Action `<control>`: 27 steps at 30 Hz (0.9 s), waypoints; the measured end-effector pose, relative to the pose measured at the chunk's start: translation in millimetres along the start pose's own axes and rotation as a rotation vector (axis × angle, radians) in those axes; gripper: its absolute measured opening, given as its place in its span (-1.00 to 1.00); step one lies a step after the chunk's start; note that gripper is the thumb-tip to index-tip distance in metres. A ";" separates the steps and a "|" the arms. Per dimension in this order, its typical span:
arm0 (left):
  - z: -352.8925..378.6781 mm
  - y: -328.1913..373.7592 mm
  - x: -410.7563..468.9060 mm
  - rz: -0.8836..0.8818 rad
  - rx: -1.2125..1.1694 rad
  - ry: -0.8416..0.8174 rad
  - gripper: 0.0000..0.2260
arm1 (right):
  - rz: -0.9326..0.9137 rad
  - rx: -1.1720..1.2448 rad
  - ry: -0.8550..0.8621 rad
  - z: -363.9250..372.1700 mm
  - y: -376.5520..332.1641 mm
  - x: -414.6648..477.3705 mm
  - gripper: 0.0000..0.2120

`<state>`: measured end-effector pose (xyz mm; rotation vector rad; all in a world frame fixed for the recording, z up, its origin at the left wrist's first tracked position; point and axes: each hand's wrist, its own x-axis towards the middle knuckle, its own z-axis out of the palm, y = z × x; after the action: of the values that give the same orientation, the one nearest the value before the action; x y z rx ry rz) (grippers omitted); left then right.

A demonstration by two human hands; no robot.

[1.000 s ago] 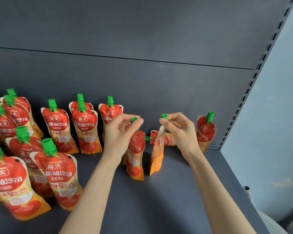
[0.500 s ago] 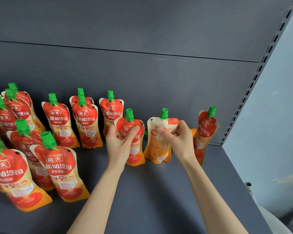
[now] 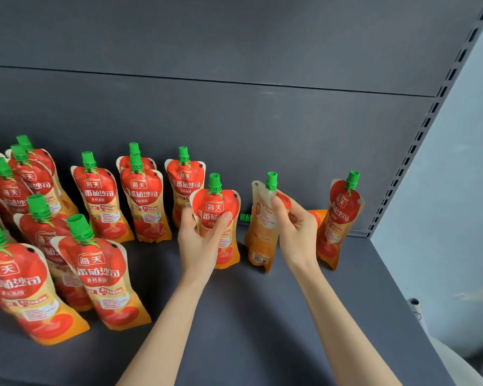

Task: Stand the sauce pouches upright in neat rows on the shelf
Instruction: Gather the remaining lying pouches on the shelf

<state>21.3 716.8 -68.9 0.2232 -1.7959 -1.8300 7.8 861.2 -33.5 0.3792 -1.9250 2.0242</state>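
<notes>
Left hand [image 3: 202, 243] grips the front-facing pouch [image 3: 217, 207] at its waist, thumb on one edge and fingers on the other. Pouch is upright on the shelf [image 3: 262, 316]. Right hand [image 3: 297, 227] pinches the back-facing pouch [image 3: 261, 232] near its top, just right of the first. A fallen pouch [image 3: 246, 217] lies behind, between my hands. An upright pouch [image 3: 343, 215] stands just right of my right hand. The other pouches [image 3: 101, 196] stand left of my left hand.

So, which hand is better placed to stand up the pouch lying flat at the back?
Right, probably. The right hand, gripping the back-facing pouch, sits just in front of the lying pouch; the left hand, gripping the front-facing pouch, is farther off.
</notes>
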 end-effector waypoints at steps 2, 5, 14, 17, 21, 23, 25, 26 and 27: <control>-0.4 -1.1 0.1 0.004 -0.003 -0.006 -0.51 | 0.041 0.022 -0.037 -0.5 -1.9 2.2 -0.72; -1.1 -1.7 0.1 0.002 -0.005 -0.016 -0.50 | 0.094 0.066 -0.143 -5.0 -7.9 11.4 -0.72; -4.5 -5.8 -3.9 -0.029 -0.040 -0.059 -0.51 | 0.142 -0.003 -0.278 -8.7 -25.5 38.2 -0.86; -5.7 -5.5 -5.3 -0.004 -0.071 -0.060 -0.58 | 0.117 0.033 -0.170 -7.6 -24.1 39.8 -0.91; -6.5 -5.0 -5.5 -0.010 -0.070 -0.079 -0.61 | 0.113 -0.010 -0.133 -6.6 -15.8 34.5 -0.81; -7.6 -6.4 -4.9 -0.011 -0.053 -0.089 -0.62 | 0.133 -0.009 -0.141 -8.2 -5.8 28.1 -0.77; -9.4 -9.1 -4.5 -0.016 -0.031 -0.104 -0.60 | 0.186 0.011 -0.180 -11.7 6.9 19.4 -0.70; -10.6 -10.7 -4.6 -0.019 -0.021 -0.110 -0.60 | 0.212 0.024 -0.210 -13.3 13.5 14.7 -0.68; -11.9 -12.2 -4.3 -0.024 -0.014 -0.110 -0.61 | 0.226 0.022 -0.234 -14.4 18.9 10.0 -0.68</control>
<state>27.5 707.9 -82.9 0.1419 -1.8612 -1.9042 -8.6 875.3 -47.6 0.4391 -2.1722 2.2305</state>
